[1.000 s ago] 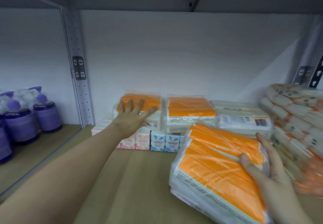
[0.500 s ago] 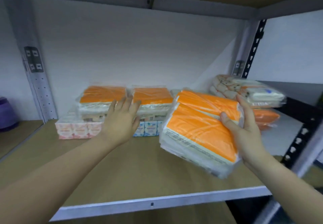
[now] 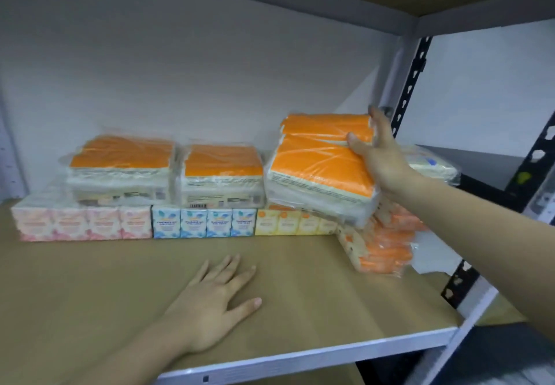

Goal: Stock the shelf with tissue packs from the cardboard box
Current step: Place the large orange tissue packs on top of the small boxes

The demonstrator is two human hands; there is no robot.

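Observation:
My right hand [image 3: 378,156] grips an orange-topped tissue pack [image 3: 318,168], tilted, at the right end of the back row, above the small yellow tissue packs [image 3: 294,222]. Two more orange-topped packs [image 3: 120,168] [image 3: 222,174] lie on the pink packs [image 3: 84,222] and the blue packs [image 3: 207,222]. My left hand [image 3: 210,306] lies flat on the brown shelf board [image 3: 90,288], fingers spread, holding nothing. The cardboard box is not in view.
A stack of orange-and-white packs [image 3: 384,246] leans at the shelf's right end. Behind my right arm lies another wrapped pack [image 3: 432,165]. A black slotted upright [image 3: 408,84] and the white front rail [image 3: 300,357] frame the shelf.
My right hand carried the orange pack up and back to the right end of the row. My left hand came off the stacked packs and dropped flat onto the shelf board.

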